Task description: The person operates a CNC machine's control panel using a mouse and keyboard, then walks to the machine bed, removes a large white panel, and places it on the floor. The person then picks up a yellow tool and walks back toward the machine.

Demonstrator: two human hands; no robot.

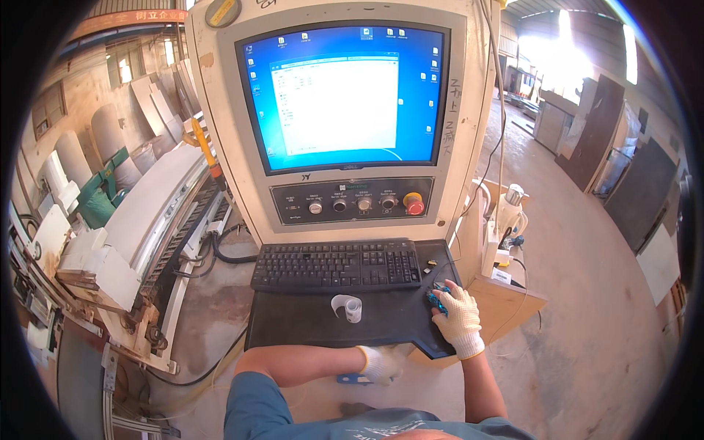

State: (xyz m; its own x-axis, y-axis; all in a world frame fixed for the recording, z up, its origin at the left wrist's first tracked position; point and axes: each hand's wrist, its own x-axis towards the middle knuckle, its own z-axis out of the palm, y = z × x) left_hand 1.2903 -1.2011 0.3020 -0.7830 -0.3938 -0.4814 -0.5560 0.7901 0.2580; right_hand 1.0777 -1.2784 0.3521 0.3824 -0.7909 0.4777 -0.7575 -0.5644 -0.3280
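Note:
My right hand point(460, 323), in a white knit glove, rests over a blue-and-black computer mouse point(438, 301) at the right side of a black shelf point(396, 323). Its fingers curve round the mouse. My left forearm crosses in front of the shelf, and my left hand point(383, 364), gloved too, hangs just below the front edge. Its fingers are washed out and partly hidden, so I cannot tell their pose. A black keyboard point(334, 265) lies along the back of the shelf. Between it and my left arm sits a small curling roll of white paper point(353, 310).
Above the keyboard, a cream cabinet holds a lit monitor point(337, 103) with an open window. Under the screen, a control panel has knobs and a red emergency stop button point(414, 204). A machine bed point(158, 198) stands left; a wooden side table point(513, 301) with cables stands right. Boards lean further off.

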